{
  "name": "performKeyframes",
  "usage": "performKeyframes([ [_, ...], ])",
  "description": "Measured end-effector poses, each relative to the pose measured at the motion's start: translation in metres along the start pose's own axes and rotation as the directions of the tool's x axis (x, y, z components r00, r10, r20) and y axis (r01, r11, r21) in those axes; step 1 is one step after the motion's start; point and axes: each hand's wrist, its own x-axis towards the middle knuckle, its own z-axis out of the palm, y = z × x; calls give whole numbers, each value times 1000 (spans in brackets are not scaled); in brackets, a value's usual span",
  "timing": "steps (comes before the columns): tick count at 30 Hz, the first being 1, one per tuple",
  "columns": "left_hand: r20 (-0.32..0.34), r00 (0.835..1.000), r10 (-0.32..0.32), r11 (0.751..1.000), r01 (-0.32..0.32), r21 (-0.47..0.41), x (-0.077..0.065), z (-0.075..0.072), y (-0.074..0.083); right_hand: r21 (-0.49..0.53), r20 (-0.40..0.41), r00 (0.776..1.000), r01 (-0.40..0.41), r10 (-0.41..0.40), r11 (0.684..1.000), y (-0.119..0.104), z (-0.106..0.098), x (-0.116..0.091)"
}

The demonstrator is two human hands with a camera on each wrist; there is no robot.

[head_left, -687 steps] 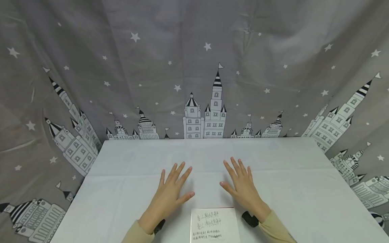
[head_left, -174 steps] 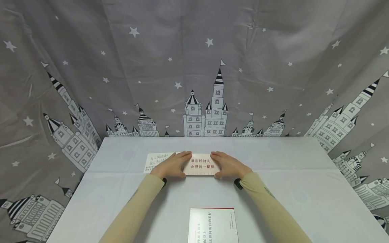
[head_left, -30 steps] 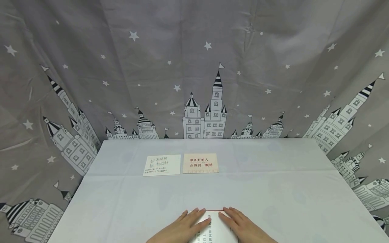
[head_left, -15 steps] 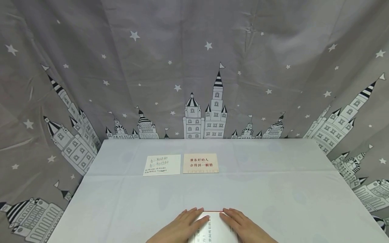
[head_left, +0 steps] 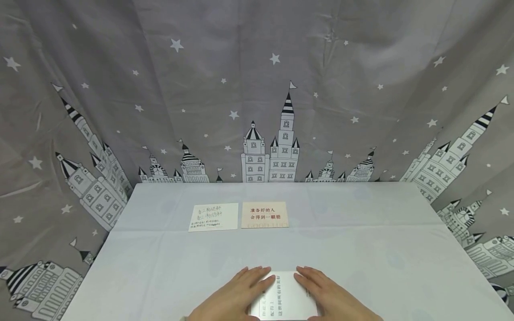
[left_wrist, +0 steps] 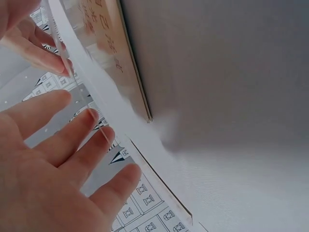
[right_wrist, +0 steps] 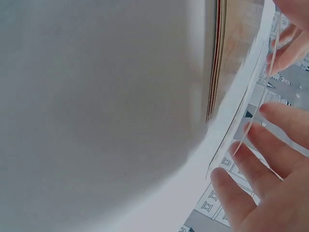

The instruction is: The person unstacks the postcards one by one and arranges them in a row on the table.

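White card [head_left: 287, 294]: lifted off the stack [right_wrist: 215, 63] vs half a second ago; stack's red far edge no longer shows, thumbs now show at the card's near edge.
Left hand [head_left: 230, 296]: pinches card's left end, fingers at far edge, thumb at near edge.
Right hand [head_left: 337, 298]: same hold, mirrored, right end.
Card position: in the air between the hands, near side of table [head_left: 361, 249], well apart from the handwritten card [head_left: 214, 217] and cream card [head_left: 265, 215].
Slip risk: grip looks light and edge-only; one hand easing early would likely drop that end.
Bend risk: ends squeezed unevenly could bow or crease it, being thin.
Stack risk: a stuck second card could ride along, or a low lift could drag the top one askew; wrist views show a gap, so probably fine.
Overlap risk: poor aim on set-down could shove the laid cards, which sit just beside each other.
Card long axis: looks left-right, hand to hand, partly hidden by fingers.
Card print: lines run away from the person, character tops to the left.
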Motion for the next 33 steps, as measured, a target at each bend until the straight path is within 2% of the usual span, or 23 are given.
performKeyframes([
  [8,-54,994,90,991,-85,103,14,-2,-5,24,52,997,-59,58,998,4,-9,2],
  [12,-54,993,109,988,-102,120,22,-4,-8,5,24,998,-60,59,998,8,-13,4],
  [19,-31,996,80,990,-76,121,33,-6,-11,-58,-9,1000,-25,24,998,18,-17,8],
  [23,-32,996,82,987,-77,141,39,-7,-12,-44,11,999,-44,44,998,22,-21,9],
  [33,5,998,65,992,-65,112,60,-12,-12,9,64,991,-116,115,993,36,-31,15],
])
